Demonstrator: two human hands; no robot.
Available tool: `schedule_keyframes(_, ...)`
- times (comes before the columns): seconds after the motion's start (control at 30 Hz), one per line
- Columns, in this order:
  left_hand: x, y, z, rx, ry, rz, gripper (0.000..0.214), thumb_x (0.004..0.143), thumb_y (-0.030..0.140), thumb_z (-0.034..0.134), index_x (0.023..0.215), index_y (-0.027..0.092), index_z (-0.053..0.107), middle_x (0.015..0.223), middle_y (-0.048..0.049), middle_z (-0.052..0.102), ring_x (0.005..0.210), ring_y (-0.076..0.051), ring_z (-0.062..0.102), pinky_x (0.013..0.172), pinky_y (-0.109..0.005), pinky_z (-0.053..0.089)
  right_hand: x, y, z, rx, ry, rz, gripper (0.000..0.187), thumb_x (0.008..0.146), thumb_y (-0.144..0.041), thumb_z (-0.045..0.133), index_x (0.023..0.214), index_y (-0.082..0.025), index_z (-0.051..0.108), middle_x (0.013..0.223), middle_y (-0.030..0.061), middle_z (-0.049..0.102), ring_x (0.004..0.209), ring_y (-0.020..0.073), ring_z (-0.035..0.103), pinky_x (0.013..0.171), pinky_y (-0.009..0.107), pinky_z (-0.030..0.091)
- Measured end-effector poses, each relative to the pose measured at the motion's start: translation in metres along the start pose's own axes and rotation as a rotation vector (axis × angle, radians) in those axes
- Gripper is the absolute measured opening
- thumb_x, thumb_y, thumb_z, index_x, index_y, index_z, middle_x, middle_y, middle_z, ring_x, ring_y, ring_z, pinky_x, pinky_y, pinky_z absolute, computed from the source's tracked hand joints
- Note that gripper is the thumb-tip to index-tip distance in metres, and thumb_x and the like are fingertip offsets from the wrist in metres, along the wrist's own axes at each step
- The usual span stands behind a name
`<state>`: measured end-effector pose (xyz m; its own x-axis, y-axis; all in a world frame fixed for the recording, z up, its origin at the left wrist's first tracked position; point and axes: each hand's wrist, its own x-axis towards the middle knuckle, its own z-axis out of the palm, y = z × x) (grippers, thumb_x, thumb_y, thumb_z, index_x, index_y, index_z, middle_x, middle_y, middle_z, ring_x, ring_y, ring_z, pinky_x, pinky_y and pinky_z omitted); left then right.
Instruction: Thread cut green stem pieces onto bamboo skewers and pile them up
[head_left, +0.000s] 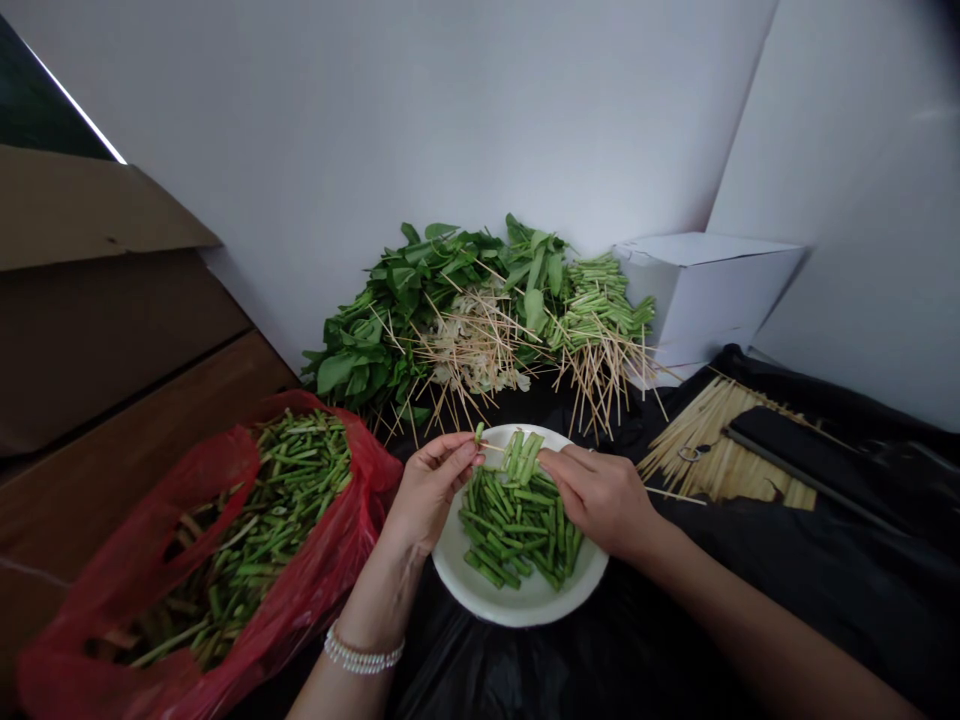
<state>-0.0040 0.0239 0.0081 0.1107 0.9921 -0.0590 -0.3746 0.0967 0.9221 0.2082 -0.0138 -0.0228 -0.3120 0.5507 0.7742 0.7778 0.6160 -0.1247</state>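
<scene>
Lettering: any print on the white box [720, 290] or the dark phone-like slab [795, 465] is too dim to tell.

Skewer [493, 447]: long axis left-right, slanting slightly nearer toward the right. Tip points left, at the left hand [442, 470]; other end appears to come out past the right hand [600, 500], right of the bowl [517, 617]. Several threaded stem pieces [523, 457] sit on it side by side, long axes roughly near-far, across the skewer, just left of the right fingers.

Left hand: thumb and forefinger pinched together on a single green stem piece [478, 432], which stands up right at the skewer tip; can't tell if it is pierced. Pearl-like bracelet [364, 658] on the left wrist. Right hand: fingers closed on the skewer, next to the threaded pieces. The skewer spans the gap between the hands, over the far part of the bowl.

Bowl is white, round, on black plastic [480, 675], with loose cut stems [517, 540] lying in mixed directions. Left: red bag [300, 625], open, full of more cut stems. Far: leafy greens [349, 365], pale frilly food [476, 335] with sticks poking out, then stacked stem skewers [600, 300], sticks pointing near, beside the white box. Right: bundle of bare sticks [694, 425], metal ring [694, 453] and slab on top. Far left: cardboard box [105, 210].
</scene>
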Motion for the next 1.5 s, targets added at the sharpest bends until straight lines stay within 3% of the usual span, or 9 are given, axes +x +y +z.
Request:
schedule_keyframes(0.3,0.002,0.006,-0.002,-0.006,0.039,0.008,0.027,0.062,0.026,0.087,0.082,0.014,0.073,0.079,-0.0039,0.073,0.066,-0.008,0.062,0.060,-0.015,0.048,-0.001,0.003,0.001,0.051,0.069,0.040,0.024,0.094,-0.012,0.044,0.100,-0.013,0.067,0.074,0.0039,0.064,0.069,0.0135,0.062,0.067,0.024,0.046)
schedule_keyframes(0.43,-0.010,0.016,-0.006,-0.172,-0.184,-0.055,0.025,0.058,0.030,0.089,0.074,0.020,0.073,0.067,0.0009,0.068,0.060,-0.008,0.058,0.058,-0.019,0.047,-0.002,0.006,0.001,0.103,0.125,0.094,0.021,0.094,-0.014,0.047,0.102,-0.014,0.066,0.082,0.0054,0.067,0.072,0.0135,0.063,0.070,0.024,0.048)
schedule_keyframes(0.53,-0.019,0.025,-0.011,-0.282,-0.415,0.051,0.039,0.059,0.059,0.080,0.052,0.023,0.066,0.047,0.0033,0.055,0.047,-0.010,0.049,0.053,-0.025,0.045,-0.002,0.007,0.002,0.108,0.123,0.109,0.022,0.094,-0.015,0.046,0.103,-0.015,0.066,0.082,0.0050,0.067,0.072,0.0135,0.063,0.070,0.024,0.048)
schedule_keyframes(0.63,-0.020,0.027,-0.010,0.151,-0.519,0.104,0.039,0.072,0.059,0.070,0.059,0.023,0.073,0.056,-0.0032,0.063,0.052,-0.014,0.054,0.054,-0.027,0.043,-0.003,0.007,0.002,0.101,0.107,0.101,0.022,0.095,-0.015,0.046,0.104,-0.015,0.066,0.081,0.0049,0.067,0.073,0.0137,0.064,0.071,0.024,0.048)
schedule_keyframes(0.73,-0.014,0.021,-0.008,0.851,-0.617,0.139,0.011,0.076,0.030,0.072,0.080,0.021,0.078,0.076,-0.0064,0.071,0.071,-0.020,0.061,0.067,-0.030,0.045,-0.003,0.006,0.002,0.094,0.093,0.105,0.023,0.095,-0.015,0.045,0.103,-0.015,0.066,0.081,0.0051,0.067,0.073,0.0136,0.064,0.071,0.024,0.048)
schedule_keyframes(0.8,-0.011,0.016,-0.009,1.156,-0.608,0.279,0.015,0.075,0.016,0.064,0.078,0.024,0.076,0.076,-0.0032,0.069,0.076,-0.020,0.060,0.073,-0.031,0.044,-0.002,0.006,0.002,0.089,0.093,0.108,0.023,0.095,-0.016,0.045,0.103,-0.015,0.067,0.081,0.0051,0.067,0.073,0.0135,0.064,0.070,0.024,0.048)
schedule_keyframes(1.07,-0.011,0.018,-0.018,1.656,-0.608,0.418,0.015,0.069,0.013,0.066,0.076,0.024,0.074,0.081,-0.0041,0.062,0.086,-0.025,0.053,0.075,-0.035,0.038,-0.002,0.006,0.002,0.081,0.080,0.092,0.022,0.094,-0.014,0.046,0.103,-0.014,0.066,0.079,0.0046,0.066,0.073,0.0137,0.062,0.070,0.024,0.047)
schedule_keyframes(1.33,-0.011,0.006,-0.012,1.590,-0.635,0.418,0.020,0.073,0.006,0.059,0.078,0.023,0.070,0.085,-0.0039,0.065,0.091,-0.023,0.056,0.084,-0.035,0.040,-0.003,0.006,0.002,0.086,0.087,0.092,0.022,0.094,-0.016,0.046,0.103,-0.015,0.066,0.080,0.0048,0.067,0.073,0.0131,0.063,0.070,0.024,0.047)
schedule_keyframes(1.5,-0.009,0.005,-0.007,1.173,-0.490,0.295,0.013,0.080,0.015,0.061,0.085,0.022,0.071,0.083,-0.0027,0.070,0.083,-0.021,0.061,0.078,-0.031,0.045,-0.003,0.007,0.002,0.143,0.121,0.122,0.022,0.094,-0.016,0.047,0.103,-0.016,0.066,0.081,0.0049,0.067,0.070,0.0131,0.062,0.068,0.024,0.048)
